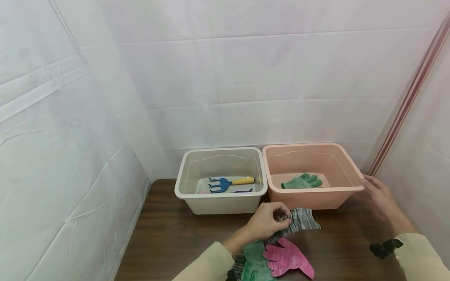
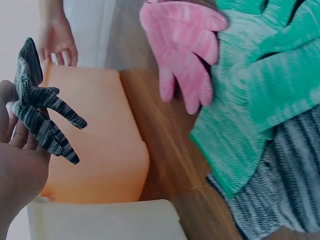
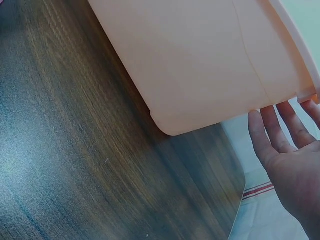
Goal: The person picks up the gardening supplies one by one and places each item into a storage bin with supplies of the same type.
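My left hand pinches a black-and-grey striped knit glove in front of the peach bin. In the left wrist view the glove's fingers dangle beside the hand. My right hand rests at the bin's right side, fingertips against the wall under the rim; the right wrist view shows those fingers nearly straight. A green glove lies inside this bin. Close below my left hand, a pink glove, a green glove and more striped knit lie on the table.
Left of the peach bin stands a cream bin, holding a blue hand rake with a yellow handle and a partly hidden purple item. Both bins sit at the back of the dark wooden table, against white sheeting.
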Motion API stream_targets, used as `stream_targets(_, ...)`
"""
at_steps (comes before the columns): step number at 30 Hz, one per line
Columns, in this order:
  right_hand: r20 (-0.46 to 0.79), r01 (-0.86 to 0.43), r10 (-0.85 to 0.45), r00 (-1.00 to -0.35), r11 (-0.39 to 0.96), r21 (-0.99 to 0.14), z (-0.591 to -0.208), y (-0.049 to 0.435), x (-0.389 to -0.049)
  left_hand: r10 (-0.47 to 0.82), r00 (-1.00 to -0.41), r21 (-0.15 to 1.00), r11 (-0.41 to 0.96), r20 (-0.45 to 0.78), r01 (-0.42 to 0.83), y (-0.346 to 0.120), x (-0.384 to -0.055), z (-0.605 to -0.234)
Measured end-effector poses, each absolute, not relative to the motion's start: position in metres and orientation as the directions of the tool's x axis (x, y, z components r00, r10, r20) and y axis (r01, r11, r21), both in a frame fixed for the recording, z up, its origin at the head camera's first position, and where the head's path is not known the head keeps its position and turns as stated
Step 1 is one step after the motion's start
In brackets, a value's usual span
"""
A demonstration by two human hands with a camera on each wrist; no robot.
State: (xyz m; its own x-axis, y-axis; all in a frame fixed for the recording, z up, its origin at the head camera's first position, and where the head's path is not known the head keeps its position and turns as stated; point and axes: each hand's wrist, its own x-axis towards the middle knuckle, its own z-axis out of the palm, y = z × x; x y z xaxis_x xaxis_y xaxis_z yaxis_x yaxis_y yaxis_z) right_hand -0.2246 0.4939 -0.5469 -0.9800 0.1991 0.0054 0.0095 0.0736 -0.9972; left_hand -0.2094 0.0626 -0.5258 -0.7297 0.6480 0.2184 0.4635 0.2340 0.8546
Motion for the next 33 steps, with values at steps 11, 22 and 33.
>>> stream_targets(11, -0.013, 0.045, 0.219, -0.976, 0.144, -0.989, -0.547, 0.492, -0.224, 0.635, -0.739, 0.864, 0.219, 0.227, 0.453, 0.063, -0.211, -0.503)
stream_targets(22, -0.02, 0.066, 0.224, -0.974, 0.199, -0.978, -0.547, 0.49, -0.226, 0.579, -0.756, 0.844, 0.202, 0.306, 0.497, 0.062, -0.223, -0.482)
stream_targets(33, -0.034, 0.083, 0.213, -0.976, 0.228, -0.97, -0.547, 0.491, -0.225, 0.548, -0.775, 0.847, 0.207, 0.315, 0.49, 0.063, -0.229, -0.481)
